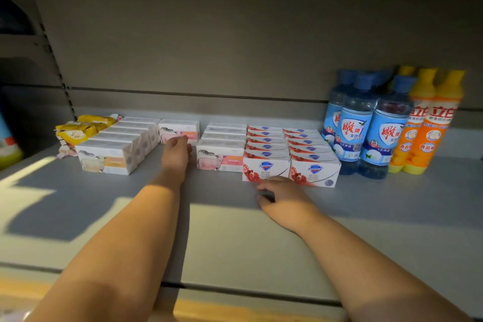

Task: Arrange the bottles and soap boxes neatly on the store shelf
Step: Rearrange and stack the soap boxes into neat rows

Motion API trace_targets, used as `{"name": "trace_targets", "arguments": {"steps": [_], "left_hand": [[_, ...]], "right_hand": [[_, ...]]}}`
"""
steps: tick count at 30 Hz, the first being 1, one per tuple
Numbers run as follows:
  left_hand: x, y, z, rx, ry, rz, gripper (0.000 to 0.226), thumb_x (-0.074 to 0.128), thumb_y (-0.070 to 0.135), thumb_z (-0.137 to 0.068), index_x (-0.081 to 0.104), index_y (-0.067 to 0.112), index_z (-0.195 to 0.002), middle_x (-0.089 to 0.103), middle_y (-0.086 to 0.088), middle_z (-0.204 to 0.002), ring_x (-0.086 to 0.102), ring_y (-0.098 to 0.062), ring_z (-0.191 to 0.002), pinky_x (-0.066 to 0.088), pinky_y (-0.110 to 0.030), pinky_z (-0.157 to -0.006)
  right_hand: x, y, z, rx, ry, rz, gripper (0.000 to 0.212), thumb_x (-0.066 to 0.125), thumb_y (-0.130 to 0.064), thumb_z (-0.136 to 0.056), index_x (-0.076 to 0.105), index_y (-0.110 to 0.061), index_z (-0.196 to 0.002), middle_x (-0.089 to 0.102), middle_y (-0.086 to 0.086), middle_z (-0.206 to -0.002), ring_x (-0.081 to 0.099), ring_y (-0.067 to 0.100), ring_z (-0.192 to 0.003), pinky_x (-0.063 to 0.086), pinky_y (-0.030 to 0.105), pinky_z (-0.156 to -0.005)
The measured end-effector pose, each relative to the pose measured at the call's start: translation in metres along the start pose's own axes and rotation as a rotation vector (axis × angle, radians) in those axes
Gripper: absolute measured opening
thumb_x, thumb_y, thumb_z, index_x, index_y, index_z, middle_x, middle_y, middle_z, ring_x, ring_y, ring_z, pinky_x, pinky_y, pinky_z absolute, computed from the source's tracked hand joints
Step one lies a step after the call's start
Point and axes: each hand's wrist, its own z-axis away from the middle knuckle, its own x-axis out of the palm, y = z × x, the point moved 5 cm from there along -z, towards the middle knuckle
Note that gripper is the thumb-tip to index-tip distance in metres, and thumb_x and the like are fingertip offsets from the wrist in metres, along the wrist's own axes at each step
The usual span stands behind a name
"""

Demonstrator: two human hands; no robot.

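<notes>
On the grey shelf (pixel 104 204) stand rows of soap boxes. My left hand (pixel 176 151) reaches deep and touches a lone pink-label box (pixel 180 129) at the back; whether its fingers curl round the box is hidden. My right hand (pixel 283 197) rests on the shelf with loosely curled fingers, just in front of the front red-and-white soap box (pixel 265 167). A second red-and-white row (pixel 315 170) sits beside it. Another pink-label row (pixel 220 158) stands between my hands. An orange-label row (pixel 107 161) runs at the left. Blue bottles (pixel 352 125) and orange bottles (pixel 423 133) stand at the right.
Yellow wrapped soap packs (pixel 75 132) lie at the back left. The shelf's back panel (pixel 209 47) rises behind everything. A blue and yellow item (pixel 7 149) shows at the far left on the neighbouring bay. The shelf's front edge (pixel 235 303) has a yellow strip.
</notes>
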Motion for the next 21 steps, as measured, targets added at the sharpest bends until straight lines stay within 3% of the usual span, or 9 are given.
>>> {"name": "trace_targets", "arguments": {"steps": [2,6,8,10,12,15,17,19,21], "left_hand": [[0.0,0.002,0.004,0.077,0.027,-0.156,0.018,0.048,0.016,-0.083,0.05,0.013,-0.065,0.053,-0.013,-0.073,0.045,-0.021,-0.073,0.036,-0.031,-0.066],[-0.002,0.009,0.007,0.181,0.019,-0.489,0.018,0.046,0.01,-0.085,0.05,0.014,-0.067,0.052,-0.005,-0.067,0.046,-0.018,-0.073,0.034,-0.026,-0.061],[-0.003,0.015,0.004,0.266,-0.012,-0.693,0.011,0.05,0.011,-0.085,0.06,0.013,-0.082,0.06,-0.005,-0.08,0.051,-0.021,-0.079,0.038,-0.027,-0.066],[-0.007,0.019,-0.003,0.337,-0.003,-0.804,0.022,0.053,0.01,-0.085,0.063,0.007,-0.104,0.064,-0.011,-0.104,0.057,-0.028,-0.097,0.044,-0.03,-0.084],[-0.011,0.022,-0.011,0.427,0.037,-0.921,0.03,0.054,0.011,-0.084,0.06,0.001,-0.112,0.061,-0.019,-0.116,0.053,-0.034,-0.111,0.042,-0.038,-0.095],[-0.009,0.022,-0.028,0.499,0.076,-1.144,0.046,0.056,0.018,-0.083,0.047,0.004,-0.126,0.044,-0.019,-0.135,0.035,-0.034,-0.129,0.025,-0.039,-0.109],[-0.005,0.02,-0.042,0.505,0.044,-1.302,0.066,0.055,0.023,-0.085,0.026,0.009,-0.143,0.022,-0.013,-0.153,0.011,-0.031,-0.143,0.006,-0.038,-0.116],[-0.002,0.016,-0.055,0.514,0.012,-1.447,0.078,0.053,0.029,-0.088,0.009,0.015,-0.15,0.004,-0.005,-0.16,-0.007,-0.027,-0.146,-0.004,-0.04,-0.116],[0.002,0.012,-0.063,0.52,-0.009,-1.501,0.079,0.05,0.033,-0.091,0.002,0.018,-0.151,-0.002,-0.003,-0.16,-0.012,-0.025,-0.146,-0.007,-0.041,-0.116]], "right_hand": [[0.001,-0.008,0.003,-0.065,-0.018,0.036,0.027,0.055,-0.023,-0.087,0.066,-0.02,-0.111,0.061,0.0,-0.119,0.053,0.019,-0.11,0.042,0.025,-0.089],[0.002,-0.019,0.003,-0.149,-0.077,0.095,0.031,0.05,-0.029,-0.09,0.062,-0.022,-0.117,0.058,-0.002,-0.123,0.05,0.019,-0.114,0.042,0.028,-0.092],[0.002,-0.019,0.001,-0.168,-0.087,0.115,0.033,0.05,-0.031,-0.09,0.06,-0.025,-0.121,0.056,-0.004,-0.125,0.049,0.017,-0.115,0.041,0.026,-0.092],[0.002,-0.017,-0.002,-0.168,-0.072,0.099,0.032,0.051,-0.031,-0.088,0.061,-0.027,-0.118,0.058,-0.007,-0.122,0.049,0.014,-0.113,0.042,0.025,-0.091],[0.002,-0.013,-0.003,-0.154,-0.051,0.061,0.029,0.054,-0.031,-0.087,0.064,-0.028,-0.114,0.06,-0.009,-0.118,0.051,0.012,-0.112,0.043,0.026,-0.091],[0.004,-0.011,-0.006,-0.148,-0.049,0.02,0.028,0.056,-0.032,-0.087,0.065,-0.029,-0.114,0.06,-0.014,-0.118,0.05,0.006,-0.112,0.041,0.025,-0.095],[0.005,-0.01,-0.008,-0.157,-0.056,0.001,0.029,0.057,-0.033,-0.087,0.064,-0.028,-0.115,0.059,-0.014,-0.119,0.049,0.004,-0.113,0.04,0.023,-0.095],[0.005,-0.008,-0.01,-0.168,-0.053,-0.021,0.03,0.058,-0.032,-0.087,0.065,-0.027,-0.116,0.06,-0.014,-0.118,0.049,0.002,-0.112,0.039,0.02,-0.095],[0.006,-0.007,-0.011,-0.173,-0.045,-0.041,0.03,0.059,-0.031,-0.086,0.066,-0.026,-0.115,0.061,-0.014,-0.118,0.05,0.002,-0.111,0.039,0.019,-0.095]]}}
